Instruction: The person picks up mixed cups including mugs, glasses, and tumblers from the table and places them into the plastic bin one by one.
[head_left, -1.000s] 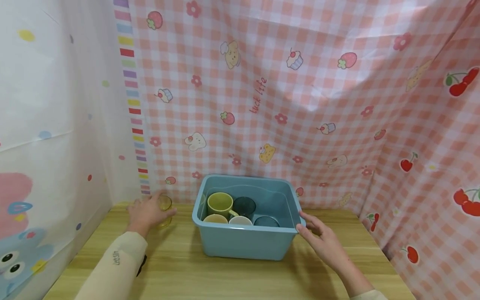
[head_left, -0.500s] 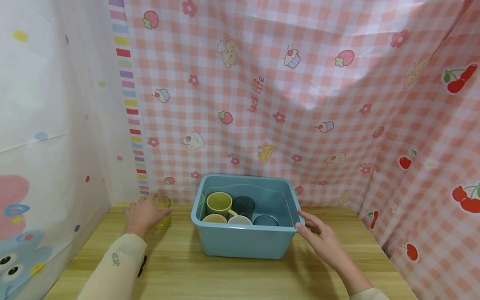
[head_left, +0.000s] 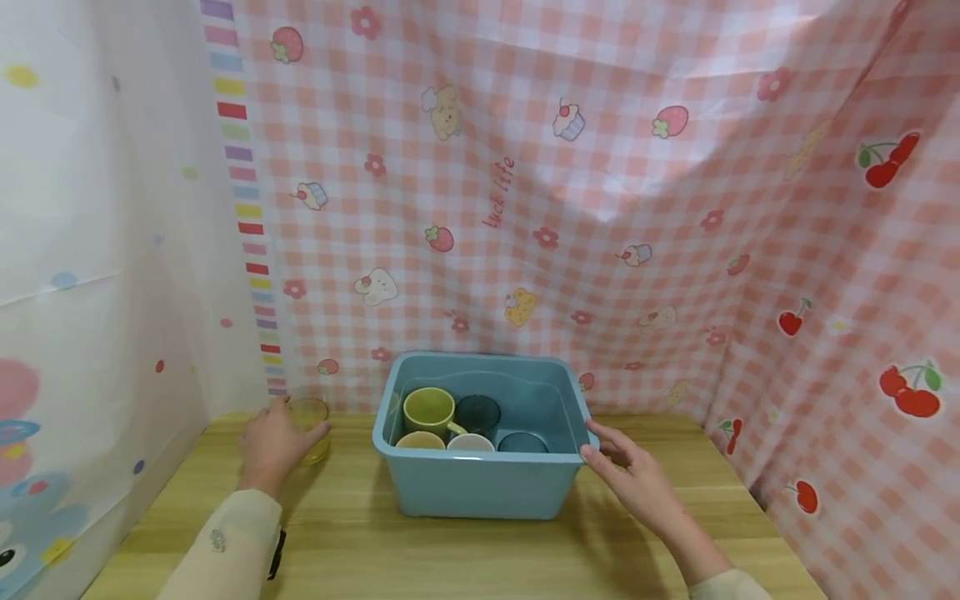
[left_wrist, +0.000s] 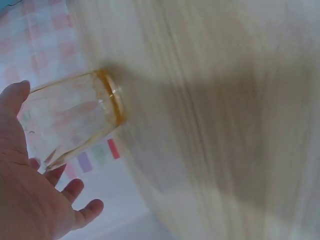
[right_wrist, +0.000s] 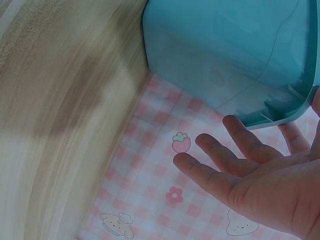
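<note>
At the table's far left, my left hand [head_left: 272,446] has its thumb and fingers spread around a clear yellow drinking glass [head_left: 318,450]. This glass [left_wrist: 75,112] stands upright, its base on the wood in the left wrist view; the thumb lies at one side of the mouth, a finger at the other. My right hand [head_left: 637,479] grips the right end of the blue plastic bin's rim [head_left: 480,456] with thumb and index finger; the other fingers extend loosely below. Inside the bin sit a yellow-green mug [head_left: 429,408], a dark glass [head_left: 477,414] and several other cups, partly hidden by the front wall.
The bin rests on a wood-grain table [head_left: 352,550], near its back edge. Behind hangs a pink checked cloth [head_left: 480,192]. A white patterned cloth [head_left: 97,292] closes off the left side, and a cherry-print cloth [head_left: 840,400] the right.
The view has swung slightly right, shifting everything left in the frame. The glass and my left hand appear to have edged a little left and nearer. My right hand stays at the bin's rim.
</note>
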